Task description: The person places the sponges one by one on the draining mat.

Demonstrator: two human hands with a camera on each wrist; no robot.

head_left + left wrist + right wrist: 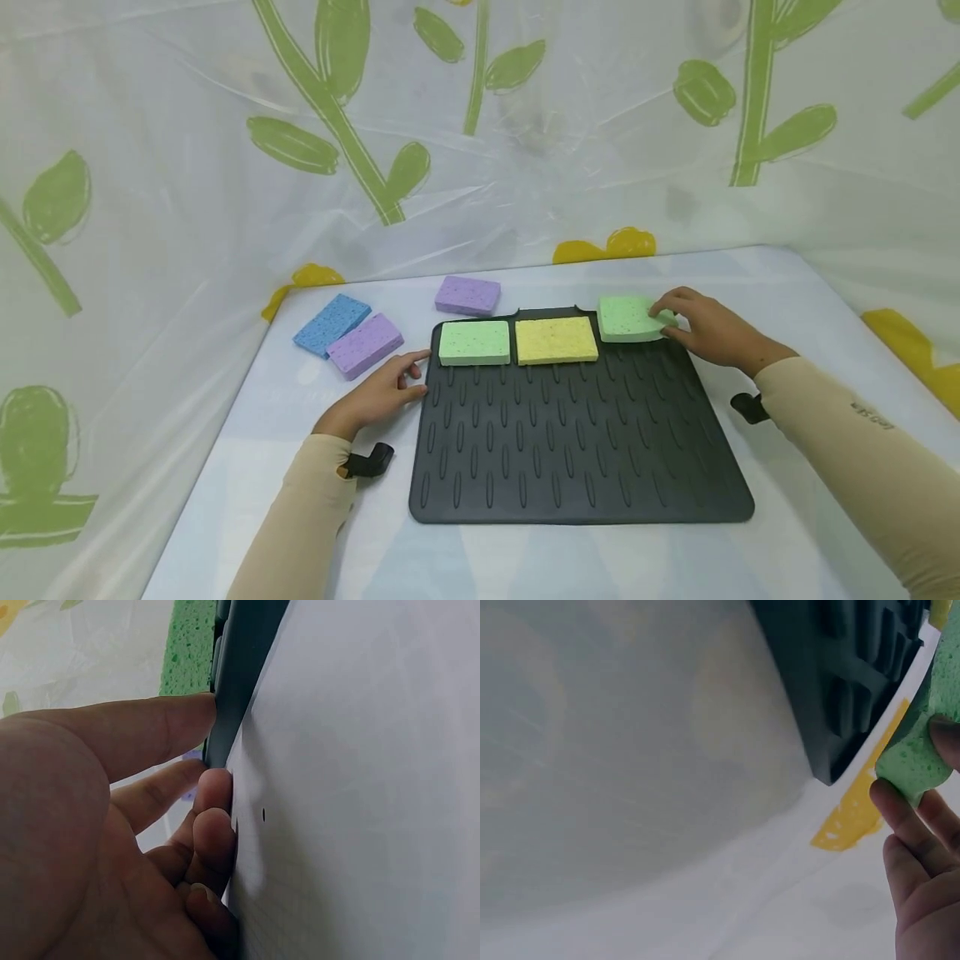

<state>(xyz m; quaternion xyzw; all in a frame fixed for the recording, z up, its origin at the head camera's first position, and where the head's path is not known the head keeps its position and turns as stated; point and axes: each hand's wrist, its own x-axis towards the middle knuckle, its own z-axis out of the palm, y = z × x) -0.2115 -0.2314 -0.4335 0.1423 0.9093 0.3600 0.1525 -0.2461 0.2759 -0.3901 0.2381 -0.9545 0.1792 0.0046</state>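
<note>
Leafy curtain (187, 208) behind white table (375, 550). Right of centre, right hand (712, 330) pinches green sponge (626, 320); left of centre, left hand (375, 398), thumb-index spread, touches mat (585, 433), likely steadying it.

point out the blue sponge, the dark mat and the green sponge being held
Blue sponge (331, 323): head view, on the middle of its top face.
Dark mat (581, 446): head view, on its bare ridged surface.
Held green sponge (626, 317): head view, on its top face.
</note>
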